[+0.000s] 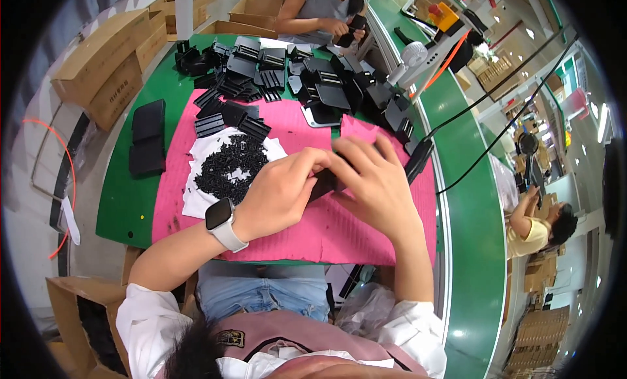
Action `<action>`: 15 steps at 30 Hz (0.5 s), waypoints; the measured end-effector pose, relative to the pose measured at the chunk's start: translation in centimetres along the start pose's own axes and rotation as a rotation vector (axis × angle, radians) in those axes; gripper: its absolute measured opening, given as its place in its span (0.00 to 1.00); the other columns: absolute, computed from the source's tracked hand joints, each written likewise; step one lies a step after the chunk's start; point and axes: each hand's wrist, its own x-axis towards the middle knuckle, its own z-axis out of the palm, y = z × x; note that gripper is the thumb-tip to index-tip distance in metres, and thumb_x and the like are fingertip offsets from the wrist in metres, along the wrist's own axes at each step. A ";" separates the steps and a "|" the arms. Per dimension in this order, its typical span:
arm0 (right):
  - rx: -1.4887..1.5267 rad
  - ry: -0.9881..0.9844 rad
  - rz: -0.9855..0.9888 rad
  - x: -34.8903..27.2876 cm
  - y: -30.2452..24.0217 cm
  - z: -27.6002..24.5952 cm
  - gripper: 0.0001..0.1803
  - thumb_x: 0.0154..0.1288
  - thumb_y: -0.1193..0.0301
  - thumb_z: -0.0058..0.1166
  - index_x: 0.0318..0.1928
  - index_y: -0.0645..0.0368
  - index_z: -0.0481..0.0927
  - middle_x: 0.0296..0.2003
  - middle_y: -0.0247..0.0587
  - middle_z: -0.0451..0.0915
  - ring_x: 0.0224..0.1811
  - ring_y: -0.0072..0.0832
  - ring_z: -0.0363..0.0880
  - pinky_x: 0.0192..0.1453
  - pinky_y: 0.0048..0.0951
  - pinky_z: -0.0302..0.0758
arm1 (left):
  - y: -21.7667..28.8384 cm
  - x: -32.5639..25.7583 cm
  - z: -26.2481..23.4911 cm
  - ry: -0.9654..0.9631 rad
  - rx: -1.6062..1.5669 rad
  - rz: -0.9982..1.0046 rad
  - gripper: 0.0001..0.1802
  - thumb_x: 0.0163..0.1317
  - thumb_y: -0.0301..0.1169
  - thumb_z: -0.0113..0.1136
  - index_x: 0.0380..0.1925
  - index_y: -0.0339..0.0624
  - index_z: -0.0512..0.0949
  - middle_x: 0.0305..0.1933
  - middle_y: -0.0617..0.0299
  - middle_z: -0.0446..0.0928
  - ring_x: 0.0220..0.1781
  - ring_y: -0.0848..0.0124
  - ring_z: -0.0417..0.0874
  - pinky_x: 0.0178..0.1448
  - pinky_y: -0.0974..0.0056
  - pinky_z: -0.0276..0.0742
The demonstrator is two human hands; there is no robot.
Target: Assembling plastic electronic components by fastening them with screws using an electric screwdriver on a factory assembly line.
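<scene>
Two flat black slabs (147,137) lie at the far left of the green surface (124,209). Beside them, a heap of small black bits (230,166) sits on white paper, within easy reach. The left hand (281,196) and right hand (375,183) meet over the pink mat (313,232), fingers closed on a small black part (324,181), pinched from both sides to steady it.

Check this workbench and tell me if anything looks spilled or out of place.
A few small black bits lie scattered on the pink foam mat, strayed from the pile of small black parts on the white cloth. Nothing else stands out.
</scene>
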 end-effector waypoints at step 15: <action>1.149 0.229 0.386 1.6 -2.9 0.9 0.14 0.49 0.66 0.65 0.30 0.66 0.81 0.21 0.33 0.80 0.22 0.17 0.75 0.27 0.18 0.68 | 1.2 -0.8 -3.5 0.114 -0.674 -0.296 0.16 0.70 0.38 0.52 0.29 0.35 0.73 0.25 0.74 0.69 0.29 0.86 0.66 0.30 0.74 0.64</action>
